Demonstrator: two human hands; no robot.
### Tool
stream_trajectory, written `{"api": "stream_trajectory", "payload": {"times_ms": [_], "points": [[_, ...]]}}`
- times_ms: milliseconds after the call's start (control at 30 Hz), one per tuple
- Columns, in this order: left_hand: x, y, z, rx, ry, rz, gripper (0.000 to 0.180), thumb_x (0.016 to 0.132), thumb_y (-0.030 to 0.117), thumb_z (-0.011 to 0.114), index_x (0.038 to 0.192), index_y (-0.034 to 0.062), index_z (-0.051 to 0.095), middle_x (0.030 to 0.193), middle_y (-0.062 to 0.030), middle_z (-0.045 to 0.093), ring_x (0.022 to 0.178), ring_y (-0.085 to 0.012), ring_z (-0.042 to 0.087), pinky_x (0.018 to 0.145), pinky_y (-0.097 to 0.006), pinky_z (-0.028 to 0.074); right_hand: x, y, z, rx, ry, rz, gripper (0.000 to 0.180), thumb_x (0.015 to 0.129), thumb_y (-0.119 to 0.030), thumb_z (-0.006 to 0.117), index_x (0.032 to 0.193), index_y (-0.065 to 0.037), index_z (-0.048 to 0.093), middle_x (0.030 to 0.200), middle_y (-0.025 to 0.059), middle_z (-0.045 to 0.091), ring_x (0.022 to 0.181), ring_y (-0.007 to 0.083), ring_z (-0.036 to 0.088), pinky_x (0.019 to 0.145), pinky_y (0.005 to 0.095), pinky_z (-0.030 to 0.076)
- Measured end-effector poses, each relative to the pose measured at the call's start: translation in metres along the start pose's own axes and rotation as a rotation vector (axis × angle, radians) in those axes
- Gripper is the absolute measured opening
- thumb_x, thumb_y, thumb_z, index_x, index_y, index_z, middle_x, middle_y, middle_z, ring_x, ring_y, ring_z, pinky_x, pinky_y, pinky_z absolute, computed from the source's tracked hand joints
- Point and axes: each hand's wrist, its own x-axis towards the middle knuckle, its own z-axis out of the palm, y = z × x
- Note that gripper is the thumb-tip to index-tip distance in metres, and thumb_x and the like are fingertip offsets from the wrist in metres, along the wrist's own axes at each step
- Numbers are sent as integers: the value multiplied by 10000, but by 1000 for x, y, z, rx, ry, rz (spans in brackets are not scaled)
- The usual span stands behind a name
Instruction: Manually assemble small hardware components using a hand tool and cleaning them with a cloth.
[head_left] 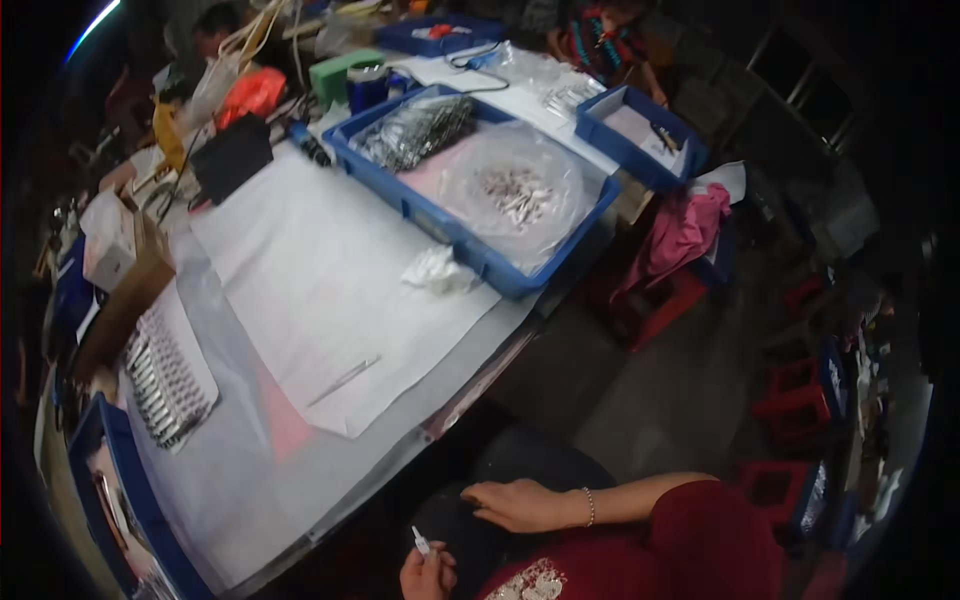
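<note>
At the lower edge my left hand (428, 573) is closed around a small white tube with a narrow tip (421, 541), which points upward. My right hand (525, 506) lies flat on my dark-trousered thigh, fingers stretched to the left, with nothing visible in it. Ahead of both hands, a pair of tweezers (345, 380) rests on the white paper (310, 270) covering the table. A crumpled white tissue (438, 270) sits near the paper's right side.
A blue tray (455, 232) holds a bag of dark metallic pieces and a clear bag of small parts. Rows of shiny pieces (165, 385) lie at left, above another blue tray (125, 480). Red stools (660, 310) stand at right; a person (605, 45) is at the far end.
</note>
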Motion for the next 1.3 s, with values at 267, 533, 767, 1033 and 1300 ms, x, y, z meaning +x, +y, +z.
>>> {"api": "stream_trajectory", "payload": {"times_ms": [267, 533, 767, 1033, 1300], "points": [[5, 1, 4, 38, -51, -63, 219, 992, 191, 510, 1028, -8, 595, 772, -85, 663, 436, -87, 491, 356, -191, 344, -9, -18, -20, 24, -93, -121, 475, 894, -197, 611, 1282, -49, 380, 1087, 179, 617, 923, 356, 653, 710, 432, 540], [14, 4, 7, -89, -129, -126, 205, 993, 221, 515, 1053, 42, 594, 619, 23, 453, 431, -47, 321, 388, -195, 229, -2, -34, -34, 14, -138, -98, 407, 886, -188, 620, 1210, -49, 416, 1051, 175, 612, 875, 370, 650, 681, 440, 533], [9, -10, -2, -88, -123, -139, 229, 997, 237, 525, 1062, 34, 608, 626, 24, 450, 451, -47, 327, 414, -190, 253, -9, -39, -20, 111, -88, -241, 398, 859, -126, 645, 1209, -41, 477, 1085, 169, 575, 919, 368, 628, 728, 429, 532], [30, -22, -12, -99, -217, -179, 191, 1001, 188, 478, 1075, 62, 601, 636, 56, 431, 492, -22, 330, 425, -177, 240, 0, -49, -39, 9, -74, -274, 326, 813, -70, 654, 1126, -18, 579, 1046, 162, 577, 933, 350, 606, 733, 403, 537], [34, -27, -10, -171, -219, -148, 206, 1014, 223, 482, 1055, 64, 608, 631, 73, 407, 510, -8, 307, 435, -169, 224, 7, -53, -37, 18, -103, -220, 328, 778, 19, 672, 1097, 11, 601, 1049, 167, 594, 851, 298, 640, 707, 342, 533]]}}
